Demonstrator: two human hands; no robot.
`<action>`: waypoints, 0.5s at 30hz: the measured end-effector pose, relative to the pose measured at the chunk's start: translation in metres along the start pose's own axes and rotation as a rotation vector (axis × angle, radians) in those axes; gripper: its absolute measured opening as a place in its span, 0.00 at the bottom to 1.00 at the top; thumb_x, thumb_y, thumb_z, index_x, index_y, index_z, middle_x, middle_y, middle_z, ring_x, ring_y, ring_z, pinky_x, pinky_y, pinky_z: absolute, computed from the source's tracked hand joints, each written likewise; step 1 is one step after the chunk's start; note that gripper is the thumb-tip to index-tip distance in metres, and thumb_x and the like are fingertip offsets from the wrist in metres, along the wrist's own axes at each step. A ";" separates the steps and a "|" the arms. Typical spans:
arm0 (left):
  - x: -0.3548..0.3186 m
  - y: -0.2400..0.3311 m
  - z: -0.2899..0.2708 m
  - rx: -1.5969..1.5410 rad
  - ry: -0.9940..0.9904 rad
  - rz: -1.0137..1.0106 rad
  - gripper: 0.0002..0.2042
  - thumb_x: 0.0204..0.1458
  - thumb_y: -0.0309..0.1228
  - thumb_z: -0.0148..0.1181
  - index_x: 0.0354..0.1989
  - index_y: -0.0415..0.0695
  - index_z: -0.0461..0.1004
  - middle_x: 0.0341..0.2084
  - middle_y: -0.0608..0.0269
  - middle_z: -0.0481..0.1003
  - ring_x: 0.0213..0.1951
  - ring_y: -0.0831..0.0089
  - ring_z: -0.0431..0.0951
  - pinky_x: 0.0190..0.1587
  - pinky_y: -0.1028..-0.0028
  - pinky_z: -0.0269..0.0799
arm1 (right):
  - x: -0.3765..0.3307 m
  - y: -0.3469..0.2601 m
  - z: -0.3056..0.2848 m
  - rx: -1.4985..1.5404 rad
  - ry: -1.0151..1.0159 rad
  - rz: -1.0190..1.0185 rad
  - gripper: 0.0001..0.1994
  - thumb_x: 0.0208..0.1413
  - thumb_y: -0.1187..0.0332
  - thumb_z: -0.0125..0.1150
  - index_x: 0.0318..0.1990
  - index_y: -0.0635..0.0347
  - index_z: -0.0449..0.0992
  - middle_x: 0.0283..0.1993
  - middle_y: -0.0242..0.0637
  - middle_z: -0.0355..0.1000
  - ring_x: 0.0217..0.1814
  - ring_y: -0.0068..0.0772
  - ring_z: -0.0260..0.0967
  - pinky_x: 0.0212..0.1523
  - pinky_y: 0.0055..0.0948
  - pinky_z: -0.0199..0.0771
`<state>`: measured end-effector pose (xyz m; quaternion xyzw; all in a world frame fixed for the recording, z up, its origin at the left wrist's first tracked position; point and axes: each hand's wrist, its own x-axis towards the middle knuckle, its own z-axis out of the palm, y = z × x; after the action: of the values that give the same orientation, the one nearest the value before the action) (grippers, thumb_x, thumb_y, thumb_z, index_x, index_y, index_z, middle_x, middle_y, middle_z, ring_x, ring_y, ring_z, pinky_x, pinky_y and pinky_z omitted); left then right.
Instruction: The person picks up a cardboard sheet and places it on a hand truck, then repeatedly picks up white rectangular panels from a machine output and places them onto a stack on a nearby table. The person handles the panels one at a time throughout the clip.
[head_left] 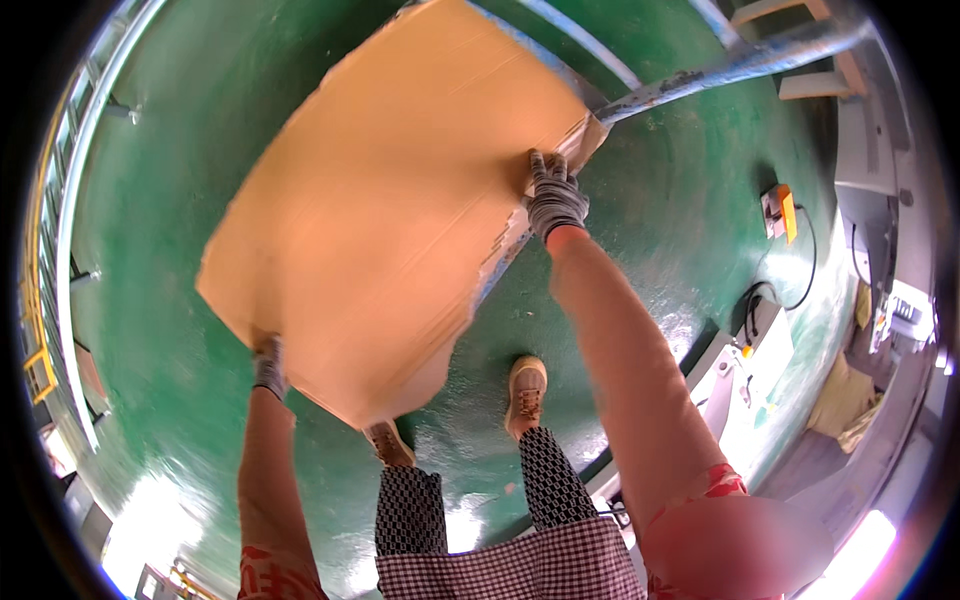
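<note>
A large brown cardboard sheet [380, 190] lies across the middle, on top of other sheets whose layered edges show along the right side. My left hand [268, 364], in a grey glove, grips its near-left edge; the fingertips are partly hidden. On the right edge, my right hand [556, 196], gloved in grey too, holds the cardboard with its fingers bent over the side. A blue metal frame [700, 82] with worn paint shows beneath and beyond the stack.
My shoes [526, 390] stand on the glossy green floor [150, 250] close to the near edge. At right are an orange-and-grey foot pedal [778, 213] with a black cable and a pale machine [880, 150]. A metal rail [65, 240] runs along the left.
</note>
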<state>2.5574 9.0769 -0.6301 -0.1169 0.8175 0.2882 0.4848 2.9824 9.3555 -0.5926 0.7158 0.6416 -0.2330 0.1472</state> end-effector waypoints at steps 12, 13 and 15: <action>-0.269 -0.079 0.068 1.381 -0.901 1.029 0.09 0.52 0.30 0.44 0.38 0.44 0.69 0.41 0.52 0.70 0.45 0.60 0.69 0.47 0.64 0.65 | -0.338 0.116 -0.036 0.470 -0.304 0.087 0.20 0.52 0.57 0.50 0.49 0.58 0.63 0.47 0.45 0.62 0.49 0.42 0.62 0.46 0.36 0.66; -0.263 -0.110 0.054 1.479 -1.076 1.302 0.10 0.51 0.28 0.43 0.41 0.44 0.68 0.49 0.53 0.65 0.50 0.58 0.65 0.55 0.61 0.60 | -0.381 0.132 -0.034 0.548 -0.325 0.123 0.19 0.53 0.55 0.50 0.43 0.60 0.70 0.38 0.42 0.71 0.41 0.38 0.69 0.41 0.34 0.69; -0.342 -0.125 0.081 1.353 -1.150 0.566 0.11 0.53 0.31 0.50 0.44 0.45 0.69 0.40 0.58 0.71 0.42 0.61 0.71 0.50 0.66 0.66 | -0.442 0.185 -0.014 0.528 -0.274 0.087 0.15 0.52 0.61 0.50 0.44 0.59 0.70 0.37 0.38 0.72 0.41 0.37 0.70 0.43 0.32 0.69</action>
<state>2.8464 8.9935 -0.4103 0.5548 0.4436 -0.1287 0.6920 3.1365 8.9621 -0.3658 0.7181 0.5016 -0.4797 0.0514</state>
